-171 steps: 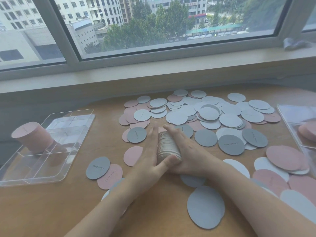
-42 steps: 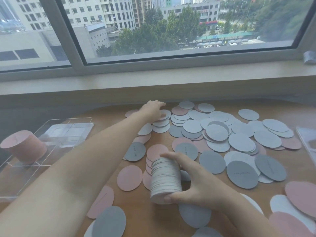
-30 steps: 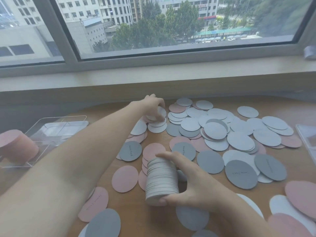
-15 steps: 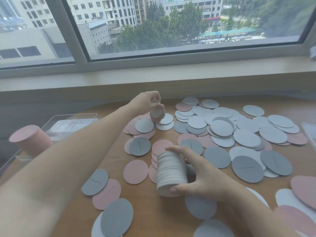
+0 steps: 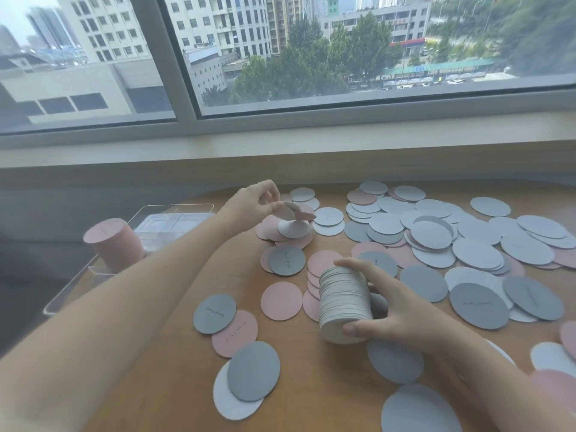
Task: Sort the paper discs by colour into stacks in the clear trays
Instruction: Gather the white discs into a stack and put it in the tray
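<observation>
Since the frames of a second ago the left hand (image 5: 255,202) has lifted off the scatter at the far side of the wooden table (image 5: 174,394); it now hovers above the pile, thumb and fingertips pinching a few light discs (image 5: 294,212) clear of the pink and pale ones beneath. How many it holds cannot be told, and a pinkish edge shows among them. The right hand (image 5: 402,316) has stayed put, fingers and thumb curled round the pale-grey stack (image 5: 344,304), which it holds tilted just above the tabletop among loose pink discs. Judgement: a fresh pick for that stack, so the gathering of pale grey goes on and binning has not started for this colour. The lifted discs sit well beyond and left of the stack, with a dark-grey disc (image 5: 286,260) on the table between. The clear tray (image 5: 149,213) lies at far left, past the left forearm, already carrying a tall pink stack (image 5: 115,244). Many loose discs, pale grey, dark grey and pink, still cover the table's right half (image 5: 477,254).
</observation>
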A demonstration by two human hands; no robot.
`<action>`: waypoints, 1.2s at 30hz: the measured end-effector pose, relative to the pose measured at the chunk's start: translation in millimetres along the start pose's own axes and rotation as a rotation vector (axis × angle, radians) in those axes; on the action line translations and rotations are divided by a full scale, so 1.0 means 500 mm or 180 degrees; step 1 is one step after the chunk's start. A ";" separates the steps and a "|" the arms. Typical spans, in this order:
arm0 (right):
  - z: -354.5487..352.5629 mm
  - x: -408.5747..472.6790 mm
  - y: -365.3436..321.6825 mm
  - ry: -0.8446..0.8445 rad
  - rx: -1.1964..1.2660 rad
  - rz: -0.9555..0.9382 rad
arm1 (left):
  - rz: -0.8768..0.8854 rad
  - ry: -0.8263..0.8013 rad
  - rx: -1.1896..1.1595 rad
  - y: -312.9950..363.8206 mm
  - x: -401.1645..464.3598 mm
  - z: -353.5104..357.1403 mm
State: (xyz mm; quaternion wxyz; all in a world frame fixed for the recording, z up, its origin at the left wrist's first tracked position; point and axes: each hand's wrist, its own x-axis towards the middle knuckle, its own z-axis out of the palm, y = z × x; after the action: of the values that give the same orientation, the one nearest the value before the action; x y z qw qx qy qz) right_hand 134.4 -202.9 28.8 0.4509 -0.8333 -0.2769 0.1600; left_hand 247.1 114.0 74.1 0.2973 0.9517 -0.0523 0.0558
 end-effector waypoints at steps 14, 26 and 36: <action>0.010 0.008 0.007 0.0213 -0.0195 0.0073 | -0.0119 0.0819 -0.0744 0.027 -0.194 -0.060; 0.020 0.014 0.004 0.1001 -0.0345 0.0105 | 0.0253 -0.0213 -0.1329 0.115 -0.360 0.096; 0.016 0.008 0.002 0.0443 -0.0241 0.0026 | 0.0245 0.0463 -0.0314 0.126 -0.373 0.189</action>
State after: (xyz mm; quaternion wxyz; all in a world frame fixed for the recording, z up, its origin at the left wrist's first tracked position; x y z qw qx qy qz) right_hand 133.8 -195.7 23.5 0.4366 -0.8600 -0.2474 0.0929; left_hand 61.5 20.6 6.7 0.3445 0.9266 -0.0698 0.1334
